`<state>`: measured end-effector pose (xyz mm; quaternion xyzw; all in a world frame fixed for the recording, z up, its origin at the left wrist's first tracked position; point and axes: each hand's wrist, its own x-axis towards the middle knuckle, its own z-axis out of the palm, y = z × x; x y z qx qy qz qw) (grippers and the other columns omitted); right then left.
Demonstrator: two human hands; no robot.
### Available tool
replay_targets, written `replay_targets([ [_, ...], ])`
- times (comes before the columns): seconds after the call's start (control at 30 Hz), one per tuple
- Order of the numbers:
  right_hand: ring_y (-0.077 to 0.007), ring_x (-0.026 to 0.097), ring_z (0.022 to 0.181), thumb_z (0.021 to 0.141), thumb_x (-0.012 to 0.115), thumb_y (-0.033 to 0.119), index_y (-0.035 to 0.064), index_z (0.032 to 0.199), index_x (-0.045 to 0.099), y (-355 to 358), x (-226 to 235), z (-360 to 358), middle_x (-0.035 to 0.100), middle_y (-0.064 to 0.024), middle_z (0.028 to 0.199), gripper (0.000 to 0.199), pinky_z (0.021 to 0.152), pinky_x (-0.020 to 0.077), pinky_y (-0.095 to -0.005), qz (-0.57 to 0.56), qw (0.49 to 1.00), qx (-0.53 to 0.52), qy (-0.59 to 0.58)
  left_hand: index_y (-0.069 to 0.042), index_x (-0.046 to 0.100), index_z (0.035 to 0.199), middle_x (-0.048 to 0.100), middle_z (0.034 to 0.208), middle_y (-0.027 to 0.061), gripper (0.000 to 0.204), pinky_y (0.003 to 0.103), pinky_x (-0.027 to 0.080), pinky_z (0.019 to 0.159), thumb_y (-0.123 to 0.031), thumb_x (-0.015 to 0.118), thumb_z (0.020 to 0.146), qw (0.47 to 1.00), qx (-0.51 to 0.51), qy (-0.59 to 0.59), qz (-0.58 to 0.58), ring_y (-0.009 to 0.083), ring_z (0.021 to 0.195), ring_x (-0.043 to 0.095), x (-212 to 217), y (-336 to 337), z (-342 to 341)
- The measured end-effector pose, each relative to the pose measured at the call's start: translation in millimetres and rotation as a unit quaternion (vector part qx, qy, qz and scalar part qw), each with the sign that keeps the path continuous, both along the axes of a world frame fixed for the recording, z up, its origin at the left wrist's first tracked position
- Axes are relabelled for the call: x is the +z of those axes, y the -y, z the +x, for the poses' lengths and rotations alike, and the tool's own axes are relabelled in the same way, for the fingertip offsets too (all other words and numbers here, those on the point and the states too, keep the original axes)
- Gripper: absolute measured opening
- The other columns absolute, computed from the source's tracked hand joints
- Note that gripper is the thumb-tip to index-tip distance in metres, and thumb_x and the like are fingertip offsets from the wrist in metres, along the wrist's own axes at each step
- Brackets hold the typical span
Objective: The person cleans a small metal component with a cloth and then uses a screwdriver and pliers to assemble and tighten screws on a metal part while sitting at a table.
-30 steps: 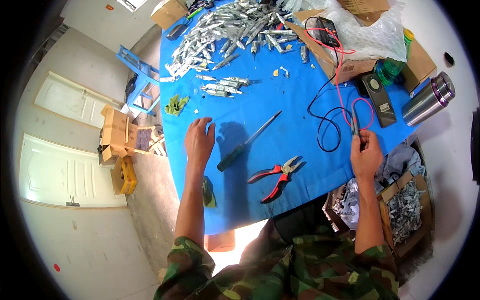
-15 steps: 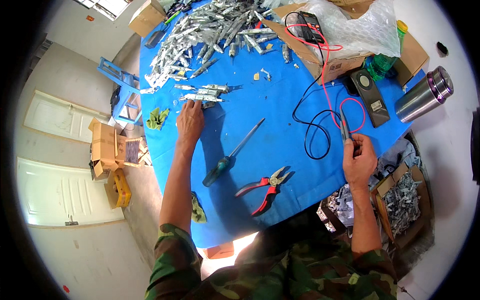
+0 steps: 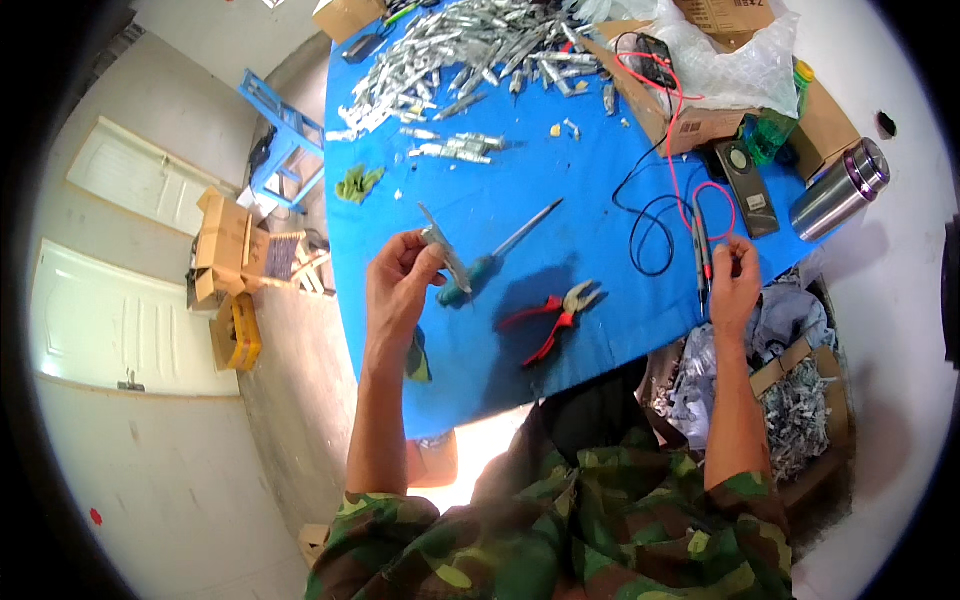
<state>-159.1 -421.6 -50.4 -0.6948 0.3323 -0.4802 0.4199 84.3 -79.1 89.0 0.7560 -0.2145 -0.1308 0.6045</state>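
Glare bleaches part of the floor, shadow dims the blue cloth, fisheye edges blacken

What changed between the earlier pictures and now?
The left hand lifted a silver part from the small group and drew it back toward the screwdriver. The test probes now show beside the right hand; whether it still grips them is unclear. Screwdriver and pliers stayed put.

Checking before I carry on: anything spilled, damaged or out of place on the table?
Small loose scraps lie scattered on the blue cloth, apart from the silvery pile, like stray debris; no spilled liquid shows.
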Motion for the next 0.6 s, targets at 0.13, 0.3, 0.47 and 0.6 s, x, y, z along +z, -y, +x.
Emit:
replay_targets([
  [0.13, -0.0098, 0.057, 0.08, 0.099, 0.066, 0.017, 0.0004, 0.119, 0.065, -11.6, 8.7, -13.3, 0.065, -0.0019, 0.099, 0.027, 0.071, 0.0487, -0.0267, 0.032, 0.994, -0.011, 0.1, 0.002, 0.065, 0.114, 0.074, 0.1, 0.0107, 0.023, 0.027, 0.054, 0.07, -0.016, 0.066, 0.1, 0.993, -0.009, -0.082, -0.079, 0.0123, 0.08, 0.067, -17.9, -34.6, -59.7],
  [0.3, -0.0102, 0.059, 0.083, 0.102, 0.06, 0.015, -0.0007, 0.125, 0.063, -167.0, 59.6, -30.3, 0.067, -0.0032, 0.101, 0.028, 0.072, 0.0492, -0.0263, 0.108, 0.936, 0.319, -0.105, 0.002, 0.066, 0.11, 0.074, 0.097, 0.0104, 0.018, 0.027, 0.054, 0.068, -0.013, 0.068, 0.099, 0.978, 0.01, -0.175, -0.116, 0.0112, 0.075, 0.064, -49.0, -62.0, -128.3],
  [0.47, -0.0066, 0.054, 0.075, 0.105, 0.054, 0.018, -0.0013, 0.129, 0.062, -252.6, 44.3, -37.7, 0.07, -0.0029, 0.104, 0.032, 0.067, 0.047, -0.0229, 0.387, 0.765, 0.512, -0.042, 0.002, 0.066, 0.11, 0.072, 0.092, 0.0065, 0.02, 0.027, 0.054, 0.069, -0.014, 0.071, 0.098, 0.969, 0.024, -0.229, -0.087, 0.0104, 0.077, 0.064, -66.0, -67.3, -164.8],
  [0.6, -0.0042, 0.052, 0.071, 0.103, 0.058, 0.018, 0.0002, 0.124, 0.065, -273.3, 35.1, -42.3, 0.072, -0.0015, 0.097, 0.028, 0.063, 0.045, -0.0214, 0.395, 0.747, 0.532, -0.054, 0.003, 0.066, 0.11, 0.072, 0.091, 0.0071, 0.023, 0.027, 0.053, 0.068, -0.015, 0.072, 0.097, 0.977, 0.022, -0.21, -0.028, 0.011, 0.079, 0.065, -67.7, -81.1, -177.2],
])
